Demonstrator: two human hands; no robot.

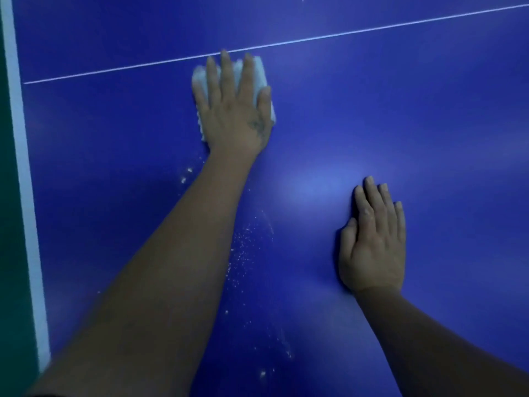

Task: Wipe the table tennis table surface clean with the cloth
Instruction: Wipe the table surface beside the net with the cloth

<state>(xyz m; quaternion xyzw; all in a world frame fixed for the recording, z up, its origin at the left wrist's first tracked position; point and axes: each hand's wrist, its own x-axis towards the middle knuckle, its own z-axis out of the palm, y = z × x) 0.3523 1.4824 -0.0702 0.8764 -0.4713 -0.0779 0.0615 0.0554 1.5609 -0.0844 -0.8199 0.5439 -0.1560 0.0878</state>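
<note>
Worktop: smooth blue table tennis worktop (400, 116), with a thin white centre line (315, 39) slanting across its far part and a broad white edge band (25, 196) down one side.
Cloth: folded white cloth (262, 78) lying flat on the worktop, its far edge touching the thin white line; its long axis runs roughly from that line back toward the person.
Left hand: left hand (233, 110) flat on top of the cloth, fingers straight and a little spread, fingertips pointing at the white line and reaching it; most of the cloth is hidden under the palm.
Right hand: right hand (372, 242) flat on the bare worktop, well to the near side of the white line, fingers straight and close together, holding nothing.
Crumbs: scattered pale specks (243, 250) on the worktop, trailing from just beside the left wrist toward the near edge, between the two forearms.
Floor: dark green strip (11, 253) beyond the white edge band.
</note>
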